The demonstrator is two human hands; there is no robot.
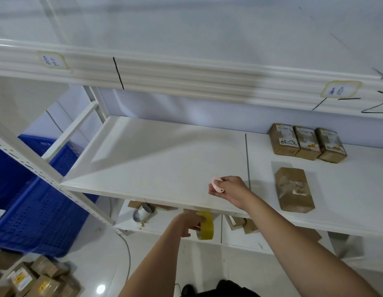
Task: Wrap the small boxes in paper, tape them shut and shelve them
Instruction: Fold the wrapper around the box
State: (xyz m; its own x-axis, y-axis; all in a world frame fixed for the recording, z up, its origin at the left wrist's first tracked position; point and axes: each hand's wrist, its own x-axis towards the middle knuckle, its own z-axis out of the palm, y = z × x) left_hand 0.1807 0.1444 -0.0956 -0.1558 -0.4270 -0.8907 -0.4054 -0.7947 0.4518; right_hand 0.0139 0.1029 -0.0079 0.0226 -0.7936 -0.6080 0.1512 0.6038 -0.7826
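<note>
Two hands: tape roll (205, 225), pink cutter (217, 185).

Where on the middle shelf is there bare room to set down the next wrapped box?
The left section of the middle shelf is bare, from the black divider line to the rack post. Right of the line it is busier: three boxes at the back, a paper-wrapped box in front, with a bare strip between them.
</note>
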